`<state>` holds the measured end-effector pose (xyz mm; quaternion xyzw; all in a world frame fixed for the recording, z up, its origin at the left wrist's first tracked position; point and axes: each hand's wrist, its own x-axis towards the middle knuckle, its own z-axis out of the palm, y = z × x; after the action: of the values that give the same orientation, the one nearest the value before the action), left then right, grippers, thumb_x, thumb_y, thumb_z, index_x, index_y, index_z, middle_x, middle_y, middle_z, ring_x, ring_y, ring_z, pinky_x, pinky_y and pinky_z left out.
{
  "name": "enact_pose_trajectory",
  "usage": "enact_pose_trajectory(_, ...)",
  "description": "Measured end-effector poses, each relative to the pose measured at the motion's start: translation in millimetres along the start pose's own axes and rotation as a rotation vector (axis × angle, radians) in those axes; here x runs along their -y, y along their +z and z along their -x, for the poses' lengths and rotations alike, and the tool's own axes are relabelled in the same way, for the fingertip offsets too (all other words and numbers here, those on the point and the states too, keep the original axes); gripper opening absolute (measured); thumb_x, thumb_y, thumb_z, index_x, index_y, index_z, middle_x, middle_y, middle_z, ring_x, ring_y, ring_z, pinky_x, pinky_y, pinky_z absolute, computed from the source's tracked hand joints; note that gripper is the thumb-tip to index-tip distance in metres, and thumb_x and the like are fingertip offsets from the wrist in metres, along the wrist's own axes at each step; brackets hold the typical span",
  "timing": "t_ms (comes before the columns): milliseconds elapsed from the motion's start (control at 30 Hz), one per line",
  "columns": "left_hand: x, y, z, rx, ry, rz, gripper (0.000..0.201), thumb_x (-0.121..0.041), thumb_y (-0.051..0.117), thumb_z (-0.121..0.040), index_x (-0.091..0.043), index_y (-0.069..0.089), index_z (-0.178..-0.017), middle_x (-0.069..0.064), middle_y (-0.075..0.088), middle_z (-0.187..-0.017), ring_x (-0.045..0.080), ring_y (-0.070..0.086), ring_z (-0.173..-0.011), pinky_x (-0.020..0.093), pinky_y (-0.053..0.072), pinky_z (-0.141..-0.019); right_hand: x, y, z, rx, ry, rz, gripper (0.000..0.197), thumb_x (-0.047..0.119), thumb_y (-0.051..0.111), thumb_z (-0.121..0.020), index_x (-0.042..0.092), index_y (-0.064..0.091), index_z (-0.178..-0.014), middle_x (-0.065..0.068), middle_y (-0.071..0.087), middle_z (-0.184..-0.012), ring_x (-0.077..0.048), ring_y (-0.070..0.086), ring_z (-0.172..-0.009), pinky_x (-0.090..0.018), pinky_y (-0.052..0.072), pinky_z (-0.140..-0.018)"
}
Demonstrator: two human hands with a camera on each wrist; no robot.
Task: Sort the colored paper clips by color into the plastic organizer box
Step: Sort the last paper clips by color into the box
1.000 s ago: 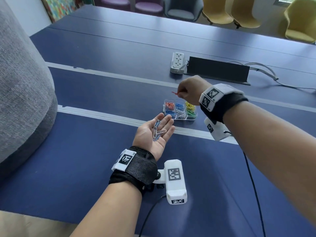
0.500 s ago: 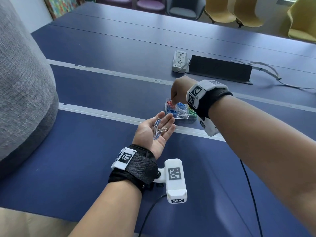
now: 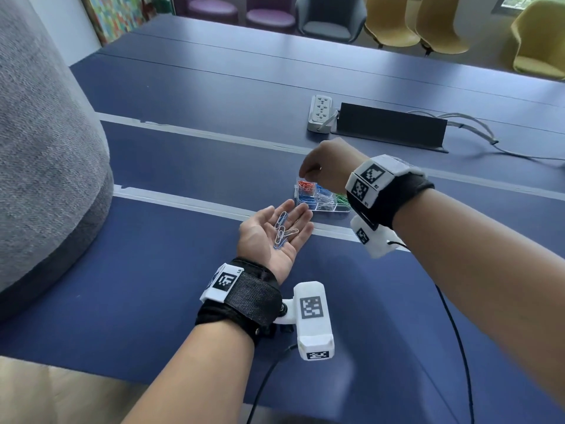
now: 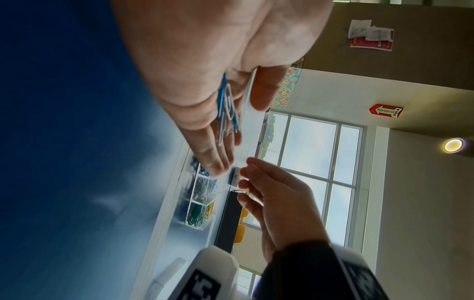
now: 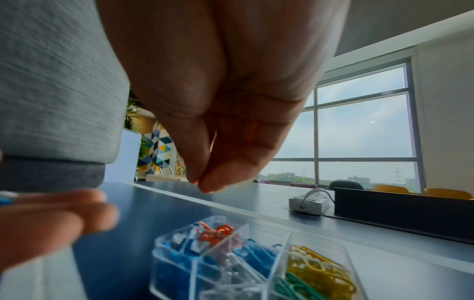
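Note:
My left hand [image 3: 275, 240] lies palm up above the blue table, fingers straight, with several blue and white paper clips [image 3: 282, 229] loose on the palm; in the left wrist view the clips [image 4: 225, 109] rest across the fingers. The clear plastic organizer box [image 3: 336, 210] stands just beyond that hand's fingertips. It holds red clips [image 3: 306, 185], blue, white, green and yellow ones in separate compartments. My right hand [image 3: 305, 174] hovers over the red compartment, fingers pointing down. Its fingertips [image 5: 202, 182] are close together, and no clip shows between them above the box [image 5: 177, 270].
A white power strip [image 3: 320, 113] and a long black cable box [image 3: 388, 127] lie behind the organizer, with cables trailing right. A large grey upholstered shape [image 3: 46, 148] fills the left side. Chairs stand beyond the far table edge.
The right hand carried a pinched red clip down over the organizer's red compartment; the clip is no longer visible in its fingers. The left hand stayed palm up with its clips.

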<state>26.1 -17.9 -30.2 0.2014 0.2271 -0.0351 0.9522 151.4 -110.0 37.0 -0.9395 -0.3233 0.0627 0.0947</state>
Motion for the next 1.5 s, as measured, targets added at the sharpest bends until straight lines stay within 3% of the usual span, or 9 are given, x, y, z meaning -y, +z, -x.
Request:
enact_pose_trajectory(167, 5.0, 4.7, 8.4, 0.042, -0.013, 0.042, 0.041, -0.021, 0.033, -0.093, 0.004, 0.055, -0.117, 0.026, 0.057, -0.126, 0.037, 0.056, -0.117, 0.045, 0.044, -0.097, 5.5, -3.6, 37.8, 0.047, -0.107, -0.1, 0.019, 0.014, 0.06, -0.087, 0.02, 0.074, -0.099, 0.005, 0.072, -0.09, -0.006, 0.058, -0.073, -0.004, 0.038, -0.065)
enact_pose_trajectory(500, 24.8, 17.3, 19.2, 0.139, -0.081, 0.0, 0.051, -0.036, 0.03, -0.093, 0.004, 0.058, -0.108, 0.023, 0.061, -0.115, 0.039, 0.056, -0.115, 0.048, 0.039, -0.102, 2.2, 1.0, 73.2, 0.064, -0.334, -0.052, 0.015, 0.012, 0.067, -0.083, 0.017, 0.075, -0.095, -0.004, 0.064, -0.094, -0.01, 0.048, -0.074, -0.02, 0.04, -0.073)
enact_pose_trajectory(600, 25.2, 19.1, 19.2, 0.139, -0.071, -0.006, 0.05, -0.034, 0.03, -0.094, 0.005, 0.058, -0.107, 0.024, 0.06, -0.114, 0.038, 0.055, -0.118, 0.047, 0.038, -0.104, 1.0, -0.7, 76.5, 0.042, -0.348, -0.041, 0.012, 0.013, 0.067, -0.083, 0.013, 0.076, -0.091, -0.003, 0.064, -0.092, -0.009, 0.046, -0.072, -0.009, 0.032, -0.065)
enact_pose_trajectory(700, 25.5, 23.1, 18.9, 0.136, -0.037, -0.015, 0.037, -0.02, 0.031, -0.093, 0.003, 0.059, -0.096, 0.02, 0.064, -0.097, 0.032, 0.06, -0.097, 0.047, 0.042, -0.1, 1.6, -2.8, 79.3, -0.004, -0.368, -0.072, 0.011, 0.01, 0.067, -0.08, 0.01, 0.075, -0.086, -0.005, 0.066, -0.086, -0.009, 0.046, -0.066, 0.001, 0.028, -0.06)
enact_pose_trajectory(1000, 24.7, 22.5, 18.1, 0.087, 0.006, -0.037, 0.041, -0.011, 0.029, -0.093, 0.005, 0.055, -0.12, 0.02, 0.065, -0.105, 0.03, 0.062, -0.099, 0.04, 0.045, -0.097, -0.1, 0.6, 81.9, -0.153, -0.395, -0.127, 0.004, 0.005, 0.067, -0.067, 0.008, 0.07, -0.066, 0.001, 0.062, -0.06, -0.008, 0.043, -0.052, -0.004, 0.032, -0.052)
enact_pose_trajectory(1100, 23.6, 22.9, 18.5, 0.071, 0.019, -0.046, 0.037, -0.014, 0.03, -0.094, 0.003, 0.059, -0.11, 0.018, 0.067, -0.095, 0.029, 0.063, -0.094, 0.04, 0.047, -0.093, -4.7, -0.9, 78.0, -0.143, -0.339, -0.247, 0.014, 0.002, 0.068, -0.073, 0.01, 0.074, -0.083, 0.004, 0.065, -0.07, -0.006, 0.051, -0.058, -0.009, 0.042, -0.061)
enact_pose_trajectory(1200, 21.6, 21.5, 18.6, 0.07, 0.028, -0.022, 0.042, -0.021, 0.03, -0.095, 0.004, 0.056, -0.116, 0.022, 0.066, -0.1, 0.033, 0.061, -0.094, 0.044, 0.047, -0.091, -3.5, -3.5, 80.5, 0.055, -0.254, -0.376, 0.028, 0.003, 0.066, -0.082, 0.015, 0.071, -0.106, 0.013, 0.065, -0.077, 0.001, 0.058, -0.066, -0.009, 0.044, -0.071)
enact_pose_trajectory(1300, 19.9, 20.5, 17.3, 0.072, 0.02, 0.003, 0.047, -0.024, 0.029, -0.095, 0.002, 0.05, -0.128, 0.022, 0.062, -0.11, 0.033, 0.059, -0.093, 0.041, 0.044, -0.091, 2.0, 0.4, 83.5, 0.146, -0.305, -0.182, 0.025, 0.008, 0.064, -0.083, 0.021, 0.074, -0.102, 0.012, 0.063, -0.081, -0.007, 0.052, -0.07, -0.017, 0.044, -0.076)
enact_pose_trajectory(1500, 20.6, 20.3, 16.7, 0.086, 0.001, 0.061, 0.05, -0.02, 0.03, -0.093, 0.004, 0.045, -0.134, 0.023, 0.057, -0.121, 0.034, 0.058, -0.097, 0.042, 0.033, -0.11, 1.8, 8.5, 83.5, 0.033, -0.352, -0.159, 0.012, 0.013, 0.07, -0.078, 0.013, 0.076, -0.089, -0.003, 0.066, -0.087, -0.01, 0.048, -0.071, -0.021, 0.042, -0.073)
